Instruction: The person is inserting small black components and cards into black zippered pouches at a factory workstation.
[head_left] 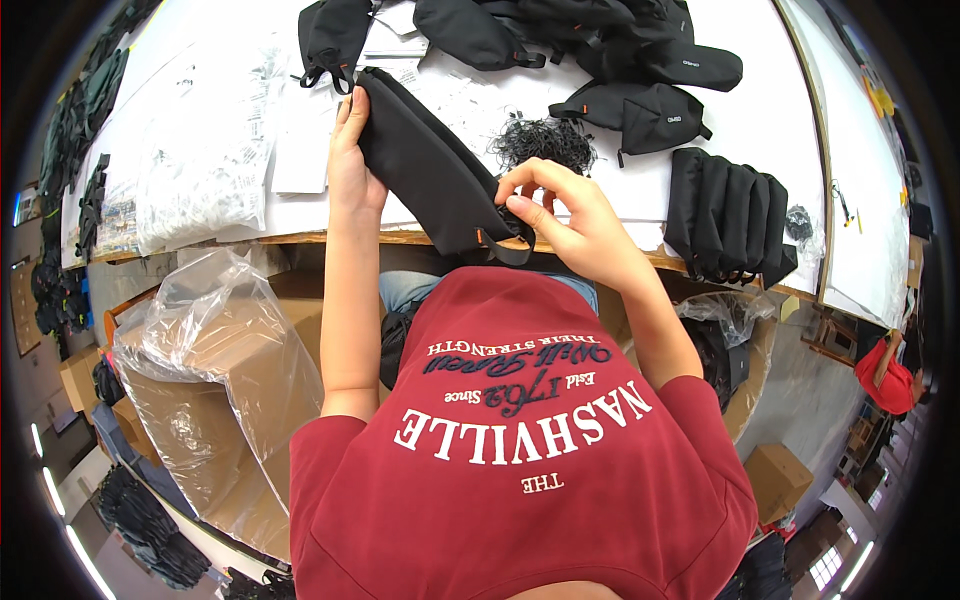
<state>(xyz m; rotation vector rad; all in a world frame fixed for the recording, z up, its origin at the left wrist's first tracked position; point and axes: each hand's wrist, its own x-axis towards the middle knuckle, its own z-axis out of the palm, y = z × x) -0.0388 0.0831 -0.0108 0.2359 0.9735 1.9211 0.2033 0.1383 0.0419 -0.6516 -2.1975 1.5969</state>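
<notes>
A long black fabric pouch [420, 165] with a zip-like seam along its upper side slants across the table's front edge in front of me. My left hand [355, 165] grips its far left end, thumb on top. At its near right end, my right hand [565, 210] pinches the edge close to a black loop [515, 250] and a small orange tag [480, 237]. Exactly what the right fingertips hold is hidden by the fingers. Just beyond that hand lies a tangled heap of thin black cords [545, 143].
More black pouches [665, 118] lie across the back of the white table [640, 185]. A row of stacked pouches [728, 215] stands at the right edge. Clear plastic bags [205, 150] cover the left. Below is a plastic-lined cardboard box [215, 400]; a brown carton [778, 480] sits right.
</notes>
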